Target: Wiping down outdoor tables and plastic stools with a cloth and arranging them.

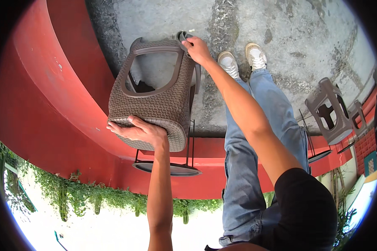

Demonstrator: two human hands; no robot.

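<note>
My left hand (140, 131): at the centre-left of the frame, forearm rising from the lower edge. The fingers (120, 126) are clamped along the rounded lower rim of the brown stool (155, 94), thumb lying across the weave.

My right hand (197, 49): at the upper centre, arm running diagonally up from my black sleeve at the lower right. The fingers are curled shut around one stool leg (183, 37) near its tip.

Brown stool: a woven-pattern plastic stool held between both hands in the upper-centre-left, tipped on its side so its open underside faces me; clear of the floor, with the ground visible through its hollow.

Metal stand (167, 167): a thin dark wire frame with a round dark dish at its base, just below the stool and beside my left wrist, in front of the red wall.

Red wall (63, 92): a curved, painted low wall sweeping from the upper left down across the lower middle, with green creepers (92, 196) hanging along its edge at the lower left.

My legs: blue jeans (255, 138) in the centre-right, pale sneakers (243, 58) at the upper centre, standing on the concrete floor (289, 29).

Second stool (329, 111): same brown kind, at the right edge, well apart from my hands, tilted.
</note>
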